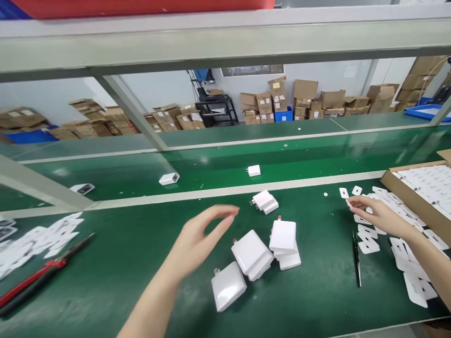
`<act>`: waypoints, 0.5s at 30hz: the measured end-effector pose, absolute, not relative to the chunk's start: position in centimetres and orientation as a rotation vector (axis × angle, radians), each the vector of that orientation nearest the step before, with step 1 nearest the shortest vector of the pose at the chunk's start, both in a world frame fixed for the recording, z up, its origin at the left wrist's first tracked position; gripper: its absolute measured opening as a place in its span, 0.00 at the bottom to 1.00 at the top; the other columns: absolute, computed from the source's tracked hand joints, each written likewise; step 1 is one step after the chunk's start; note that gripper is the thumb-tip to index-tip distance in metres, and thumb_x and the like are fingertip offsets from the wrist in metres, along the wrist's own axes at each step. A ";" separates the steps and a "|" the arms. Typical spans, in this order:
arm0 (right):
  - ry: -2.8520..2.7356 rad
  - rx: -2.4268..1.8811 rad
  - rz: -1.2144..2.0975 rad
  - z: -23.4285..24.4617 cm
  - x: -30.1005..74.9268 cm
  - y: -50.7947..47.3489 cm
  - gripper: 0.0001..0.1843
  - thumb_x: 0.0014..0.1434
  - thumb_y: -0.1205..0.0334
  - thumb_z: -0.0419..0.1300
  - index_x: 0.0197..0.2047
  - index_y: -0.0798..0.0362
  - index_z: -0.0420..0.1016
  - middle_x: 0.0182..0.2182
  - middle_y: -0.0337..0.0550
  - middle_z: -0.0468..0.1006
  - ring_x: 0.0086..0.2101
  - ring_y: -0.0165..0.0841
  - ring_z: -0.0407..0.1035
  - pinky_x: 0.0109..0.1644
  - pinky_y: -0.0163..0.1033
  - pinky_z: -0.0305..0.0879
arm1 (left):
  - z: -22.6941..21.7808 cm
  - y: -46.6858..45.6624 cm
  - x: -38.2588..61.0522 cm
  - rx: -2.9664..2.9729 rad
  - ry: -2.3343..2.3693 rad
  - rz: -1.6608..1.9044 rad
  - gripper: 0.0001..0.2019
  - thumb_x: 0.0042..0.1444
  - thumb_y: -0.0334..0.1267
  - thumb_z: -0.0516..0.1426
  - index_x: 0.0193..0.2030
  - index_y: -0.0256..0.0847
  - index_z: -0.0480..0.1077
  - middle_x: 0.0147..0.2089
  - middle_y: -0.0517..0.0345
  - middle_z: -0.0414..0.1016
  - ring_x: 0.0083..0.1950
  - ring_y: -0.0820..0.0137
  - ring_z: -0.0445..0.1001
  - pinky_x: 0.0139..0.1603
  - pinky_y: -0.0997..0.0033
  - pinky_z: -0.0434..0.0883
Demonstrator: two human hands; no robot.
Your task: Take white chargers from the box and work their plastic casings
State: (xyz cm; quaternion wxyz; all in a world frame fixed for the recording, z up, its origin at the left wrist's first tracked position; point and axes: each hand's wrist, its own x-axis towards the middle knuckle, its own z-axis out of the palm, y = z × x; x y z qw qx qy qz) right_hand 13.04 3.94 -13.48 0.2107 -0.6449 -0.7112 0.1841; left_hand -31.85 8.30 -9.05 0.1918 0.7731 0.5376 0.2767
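Green mat (pixel 134 263) lies open left of chargers (pixel 252 256); tweezers (pixel 357 258), stickers (pixel 408 263) crowd the right

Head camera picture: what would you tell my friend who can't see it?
A person's open left hand hovers near white chargers on a green table, while the right hand touches white labels beside a cardboard box. Red pliers lie far left.

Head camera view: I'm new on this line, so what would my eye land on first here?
A cluster of white plug-in chargers lies mid-bench on the green mat, with the open left hand hovering just left of them. At the right, the right hand reaches into a scatter of white die-cut stickers beside a cardboard box. Red-handled pliers lie at the far left.
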 end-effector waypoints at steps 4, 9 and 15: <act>-1.714 -1.530 0.842 -12.2 9.9 1.6 0.25 0.63 0.42 0.59 0.56 0.48 0.77 0.53 0.52 0.79 0.47 0.45 0.76 0.51 0.51 0.75 | -9.0 16.0 -27.1 2.320 1.467 0.339 0.29 0.53 0.62 0.54 0.48 0.39 0.75 0.58 0.38 0.77 0.61 0.46 0.74 0.60 0.50 0.71; -1.382 -1.045 1.200 -11.9 6.4 -1.0 0.22 0.63 0.45 0.65 0.52 0.52 0.80 0.41 0.49 0.84 0.33 0.34 0.77 0.44 0.46 0.78 | -10.6 18.2 -23.8 2.466 1.357 0.227 0.24 0.47 0.58 0.56 0.37 0.38 0.75 0.46 0.34 0.82 0.48 0.41 0.79 0.50 0.47 0.74; -1.549 -0.985 0.893 -11.3 5.1 -3.6 0.15 0.68 0.56 0.61 0.56 0.46 0.79 0.44 0.46 0.80 0.40 0.34 0.76 0.43 0.40 0.77 | -8.0 15.0 -27.1 2.356 1.545 0.690 0.25 0.50 0.58 0.58 0.43 0.39 0.75 0.46 0.39 0.82 0.43 0.41 0.80 0.41 0.46 0.77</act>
